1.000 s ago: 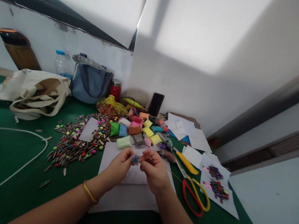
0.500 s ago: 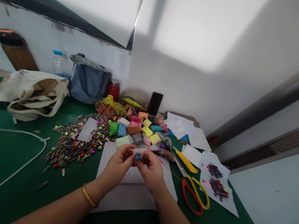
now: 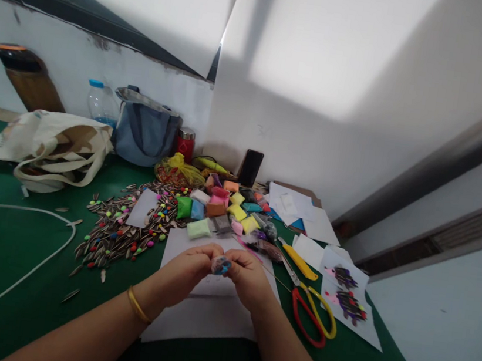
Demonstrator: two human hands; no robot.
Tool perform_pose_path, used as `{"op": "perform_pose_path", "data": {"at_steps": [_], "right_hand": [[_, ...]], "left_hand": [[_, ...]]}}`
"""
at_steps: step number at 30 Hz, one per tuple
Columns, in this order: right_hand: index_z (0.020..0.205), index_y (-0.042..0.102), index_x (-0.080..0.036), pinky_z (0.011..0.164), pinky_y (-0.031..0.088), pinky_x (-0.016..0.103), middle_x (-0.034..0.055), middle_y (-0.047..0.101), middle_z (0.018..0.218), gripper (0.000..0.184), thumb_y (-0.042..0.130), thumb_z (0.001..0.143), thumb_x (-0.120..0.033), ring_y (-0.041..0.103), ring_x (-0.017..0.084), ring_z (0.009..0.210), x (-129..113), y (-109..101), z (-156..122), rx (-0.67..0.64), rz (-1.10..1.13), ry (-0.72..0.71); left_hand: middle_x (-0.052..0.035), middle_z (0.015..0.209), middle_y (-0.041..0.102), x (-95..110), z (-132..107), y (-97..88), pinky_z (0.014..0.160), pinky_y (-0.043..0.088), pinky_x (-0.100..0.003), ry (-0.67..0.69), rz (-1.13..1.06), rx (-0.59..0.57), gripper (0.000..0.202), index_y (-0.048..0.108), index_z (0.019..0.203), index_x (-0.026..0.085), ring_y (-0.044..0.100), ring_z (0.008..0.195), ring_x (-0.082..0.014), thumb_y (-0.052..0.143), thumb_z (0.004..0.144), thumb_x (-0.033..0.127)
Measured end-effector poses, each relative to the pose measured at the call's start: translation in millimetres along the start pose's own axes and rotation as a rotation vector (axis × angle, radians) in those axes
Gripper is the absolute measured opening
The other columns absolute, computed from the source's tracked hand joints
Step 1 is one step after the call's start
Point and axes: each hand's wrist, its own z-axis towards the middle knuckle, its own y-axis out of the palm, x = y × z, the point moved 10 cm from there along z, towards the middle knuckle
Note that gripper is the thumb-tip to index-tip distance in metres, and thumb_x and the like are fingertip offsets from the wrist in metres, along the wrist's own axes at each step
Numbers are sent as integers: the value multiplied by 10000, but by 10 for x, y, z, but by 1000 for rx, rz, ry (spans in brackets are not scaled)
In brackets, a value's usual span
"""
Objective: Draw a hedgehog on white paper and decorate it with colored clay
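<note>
Both hands meet over white paper (image 3: 186,327) and pinch a small, crumpled, see-through packet (image 3: 221,265) with something blue in it. My left hand (image 3: 188,273), a gold bangle on its wrist, is closed on the packet's left side. On the other side the fingers of my right hand (image 3: 251,278) are closed on it too. Just beyond the hands lie several bagged lumps of coloured clay, among them a pale green packet (image 3: 199,229) and a grey packet (image 3: 221,224). Most of the held packet is hidden by fingers.
Striped sunflower seeds (image 3: 120,241) mixed with coloured pompoms spread to the left. At the right lie scissors (image 3: 309,317), a yellow utility knife (image 3: 300,262) and paper with seed-decorated figures (image 3: 351,306). Bags, a bottle (image 3: 101,104) and a phone (image 3: 250,167) stand behind.
My hands have come slightly lower and nearer to me, with the fingers folded tighter around the packet. More of its blue content shows. The view has shifted slightly.
</note>
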Motion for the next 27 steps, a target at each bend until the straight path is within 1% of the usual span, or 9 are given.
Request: {"op": "perform_pose_path", "data": {"at_steps": [3,6,8,10,13,17,21,24,27], "right_hand": [[776,675,-185,639,453,289,29,600,728,327,719,778,-508,532,166,680,48,26,-3,-10,45,26],[784,648,-184,624,430,277,24,580,726,325,689,808,-505,510,157,666,40,10,-1,12,83,16],[765,624,-186,622,419,272,13,562,710,314,679,821,-490,492,149,651,-1,0,-2,24,88,-16],[756,604,-190,624,413,271,6,551,702,308,668,833,-481,481,146,644,-42,-15,-5,40,61,-47],[754,588,-194,646,421,276,6,552,730,301,649,849,-473,489,152,675,-113,-66,-9,90,-15,-105],[727,576,-196,654,414,276,0,532,733,280,636,866,-431,483,153,693,-217,-133,-24,161,-119,-191],[731,574,-198,655,400,277,-2,514,742,257,627,874,-405,478,155,701,-284,-113,-41,161,-170,-241],[739,556,-201,676,404,284,0,498,757,263,593,897,-408,477,160,722,-300,-91,-49,147,-188,-271],[764,539,-205,663,404,281,2,484,766,286,529,932,-436,469,159,718,-250,-77,-34,130,-220,-263]], "left_hand": [[-35,785,545,4,4,-67,733,462,-314,-6,88,14,73,558,639,187,514,793,-191,498,681,180],[-31,813,584,0,21,-224,672,462,-290,-11,245,113,94,607,737,192,540,789,-190,556,764,267],[-22,826,608,88,19,-312,662,468,-282,77,302,195,176,645,894,205,561,772,-182,626,781,338],[-28,845,642,213,-7,-339,707,485,-298,200,375,251,251,667,980,213,587,785,-185,667,777,360],[-50,869,694,318,-45,-294,782,495,-328,286,499,280,191,723,900,213,621,842,-210,655,802,362],[-35,799,707,226,-31,-292,658,498,-299,181,420,290,193,726,889,222,629,749,-204,672,790,379],[-28,743,682,112,-8,-324,589,451,-267,105,348,287,205,715,795,207,598,717,-191,687,775,409],[-14,724,647,-66,0,-339,595,419,-254,-13,224,266,249,684,771,194,558,687,-161,678,794,441],[-21,759,631,-171,8,-220,695,439,-278,-57,17,169,252,661,773,173,553,734,-157,683,800,423]]}}
